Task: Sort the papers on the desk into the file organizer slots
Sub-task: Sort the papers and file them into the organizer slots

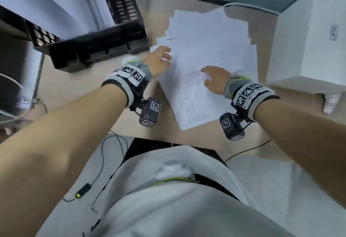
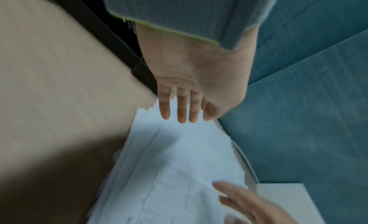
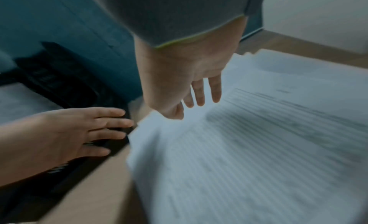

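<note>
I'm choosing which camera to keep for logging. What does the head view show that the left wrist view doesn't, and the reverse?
Only the head view shows the black file organizer with sheets already standing in it, the white box right of the pile, and both wrist rigs. Only the left wrist view shows the left hand from the palm side, fingers straight over the pile's edge. Both show the spread paper pile on the desk, the printed form on top, and the right hand reaching onto it.

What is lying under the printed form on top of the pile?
Under the printed form lies a fanned stack of white papers, their edges showing past it on the desk. How many sheets there are, and what is printed on them, is covered.
</note>
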